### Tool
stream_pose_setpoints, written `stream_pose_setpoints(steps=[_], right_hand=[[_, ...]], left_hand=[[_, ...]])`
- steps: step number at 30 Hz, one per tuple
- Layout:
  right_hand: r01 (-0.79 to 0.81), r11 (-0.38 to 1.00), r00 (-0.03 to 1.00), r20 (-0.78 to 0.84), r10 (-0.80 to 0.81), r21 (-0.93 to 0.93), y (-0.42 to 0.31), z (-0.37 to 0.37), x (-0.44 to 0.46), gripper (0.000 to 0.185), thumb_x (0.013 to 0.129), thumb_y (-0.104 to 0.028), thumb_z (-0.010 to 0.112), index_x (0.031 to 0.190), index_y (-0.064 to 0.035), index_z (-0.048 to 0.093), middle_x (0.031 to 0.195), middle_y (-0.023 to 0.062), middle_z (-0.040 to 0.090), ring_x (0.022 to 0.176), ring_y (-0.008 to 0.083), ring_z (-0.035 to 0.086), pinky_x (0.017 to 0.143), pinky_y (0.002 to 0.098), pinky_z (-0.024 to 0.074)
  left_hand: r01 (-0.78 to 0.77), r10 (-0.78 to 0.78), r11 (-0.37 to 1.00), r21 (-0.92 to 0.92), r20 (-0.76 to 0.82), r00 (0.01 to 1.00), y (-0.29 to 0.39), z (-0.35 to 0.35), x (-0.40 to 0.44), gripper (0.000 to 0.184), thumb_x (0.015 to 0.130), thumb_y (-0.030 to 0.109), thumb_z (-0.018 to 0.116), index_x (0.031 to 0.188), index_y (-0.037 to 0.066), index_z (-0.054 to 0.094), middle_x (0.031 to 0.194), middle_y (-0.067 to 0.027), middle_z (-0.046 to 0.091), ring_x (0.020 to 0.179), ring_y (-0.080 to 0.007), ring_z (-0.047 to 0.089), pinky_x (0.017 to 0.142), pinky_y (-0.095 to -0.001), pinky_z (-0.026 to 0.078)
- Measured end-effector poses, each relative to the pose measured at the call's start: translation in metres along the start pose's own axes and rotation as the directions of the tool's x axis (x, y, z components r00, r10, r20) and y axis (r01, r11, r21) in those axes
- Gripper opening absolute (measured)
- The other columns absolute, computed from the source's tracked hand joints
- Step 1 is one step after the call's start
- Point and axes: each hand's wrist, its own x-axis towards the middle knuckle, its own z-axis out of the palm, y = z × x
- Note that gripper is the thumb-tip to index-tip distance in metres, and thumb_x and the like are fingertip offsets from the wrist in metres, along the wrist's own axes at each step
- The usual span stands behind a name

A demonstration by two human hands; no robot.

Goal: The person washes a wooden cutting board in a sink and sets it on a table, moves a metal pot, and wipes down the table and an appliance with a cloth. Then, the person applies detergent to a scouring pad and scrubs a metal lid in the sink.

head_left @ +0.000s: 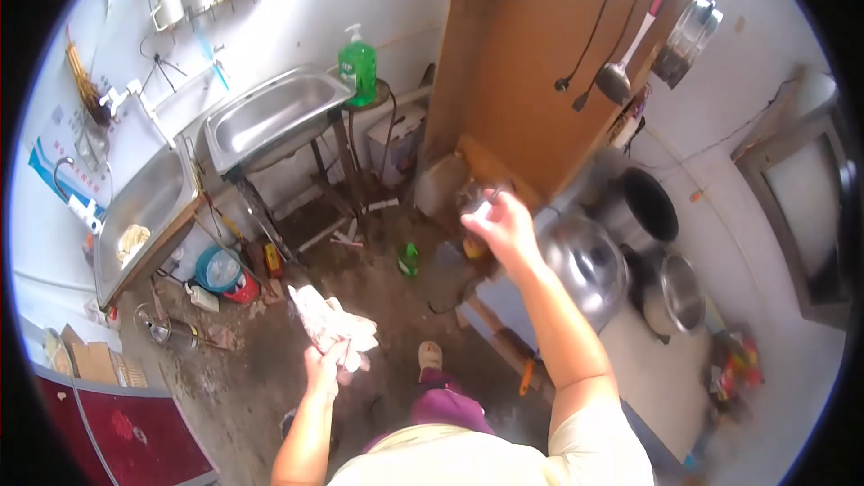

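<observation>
My left hand is closed on a pale, crumpled cloth, which bunches up above the fingers over the floor. My right hand reaches forward, with thumb and fingers closed around something small and partly hidden. A whitish patch and a dark, shiny shape show at its fingertips, too blurred to name. Just right of that forearm stands a large, shiny metal bowl or lid on the counter.
Metal pots stand on the right. A tall brown board with a hanging ladle rises ahead. Left are a steel sink, a green pump bottle and a blue basin. A small green bottle is on the floor.
</observation>
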Motion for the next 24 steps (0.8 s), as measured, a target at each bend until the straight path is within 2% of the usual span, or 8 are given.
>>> stream_pose_setpoints(steps=[1,3,4,8,9,13,16,24], right_hand=[[-0.095,0.994,0.994,0.053,0.098,-0.059,0.016,-0.015,0.030,0.063,0.067,-0.015,0.077,0.115,0.0108,0.046,0.080,0.0070,0.061,0.072,0.0118,0.057,0.066,0.0257,0.0468],[-0.179,0.979,0.976,-0.144,0.164,-0.097,0.018,-0.024,0.064,0.069,0.066,-0.015,0.078,0.118,0.0140,0.042,0.087,0.0118,0.062,0.077,0.0148,0.059,0.068,0.0264,0.0473],[-0.209,0.976,0.970,-0.140,0.200,-0.055,0.017,-0.032,0.074,0.069,0.067,-0.013,0.077,0.118,0.0164,0.039,0.090,0.0145,0.061,0.082,0.0168,0.060,0.072,0.0269,0.0474],[-0.073,0.939,0.996,-0.032,0.089,0.337,0.033,-0.065,0.136,0.068,0.073,-0.004,0.069,0.127,0.0120,0.032,0.091,0.0125,0.062,0.084,0.0149,0.059,0.077,0.0267,0.0459],[0.001,0.922,0.994,-0.099,0.041,0.388,0.037,-0.075,0.148,0.063,0.075,-0.002,0.066,0.128,0.0094,0.034,0.092,0.0105,0.063,0.082,0.0138,0.059,0.074,0.0253,0.0455],[-0.002,0.910,0.969,-0.226,0.105,0.414,0.035,-0.140,0.164,0.050,0.078,-0.002,0.062,0.124,0.0020,0.043,0.096,0.0071,0.064,0.081,0.0117,0.058,0.071,0.0215,0.0432],[0.160,0.825,0.916,-0.393,0.081,0.542,0.068,-0.176,0.146,0.038,0.084,-0.001,0.057,0.121,-0.0002,0.048,0.097,0.0062,0.063,0.080,0.0104,0.056,0.069,0.0216,0.0418],[0.333,0.796,0.770,-0.633,0.078,0.504,0.083,-0.212,0.102,0.036,0.086,-0.001,0.056,0.121,-0.0005,0.049,0.096,0.0060,0.061,0.079,0.0101,0.054,0.068,0.0226,0.0424]], left_hand=[[0.001,-0.001,1.000,-0.009,0.001,1.000,0.006,0.012,0.008,0.024,0.076,0.003,0.060,0.099,-0.004,0.060,0.091,-0.0078,0.063,0.081,-0.0164,0.061,0.071,-0.0286,0.048],[-0.010,0.010,1.000,-0.016,-0.004,1.000,0.020,0.036,0.031,0.026,0.076,0.003,0.060,0.101,-0.004,0.059,0.094,-0.0088,0.063,0.084,-0.0175,0.061,0.074,-0.0292,0.048],[-0.013,0.013,1.000,-0.013,-0.012,1.000,0.022,0.046,0.042,0.027,0.076,0.002,0.059,0.101,-0.004,0.059,0.096,-0.0093,0.063,0.086,-0.0180,0.061,0.076,-0.0296,0.048],[-0.043,0.044,0.999,-0.031,0.026,0.999,0.037,0.096,0.101,0.033,0.076,0.003,0.060,0.107,-0.006,0.056,0.103,-0.0110,0.061,0.093,-0.0196,0.060,0.081,-0.0307,0.047],[-0.052,0.052,0.998,-0.031,0.022,0.998,0.039,0.104,0.111,0.034,0.076,0.003,0.060,0.108,-0.007,0.055,0.104,-0.0111,0.061,0.093,-0.0197,0.059,0.081,-0.0308,0.047],[-0.004,0.006,1.000,-0.029,0.087,0.996,0.050,0.121,0.146,0.037,0.076,0.004,0.060,0.110,-0.008,0.053,0.105,-0.0125,0.060,0.096,-0.0208,0.059,0.083,-0.0318,0.046],[0.080,-0.080,0.997,0.007,0.154,0.985,0.052,0.119,0.175,0.038,0.076,0.004,0.060,0.111,-0.008,0.053,0.106,-0.0130,0.060,0.096,-0.0211,0.059,0.084,-0.0326,0.046],[0.149,-0.179,0.979,0.138,0.246,0.953,0.081,0.138,0.227,0.036,0.075,0.004,0.062,0.109,-0.005,0.054,0.103,-0.0110,0.061,0.094,-0.0207,0.059,0.082,-0.0326,0.047]])
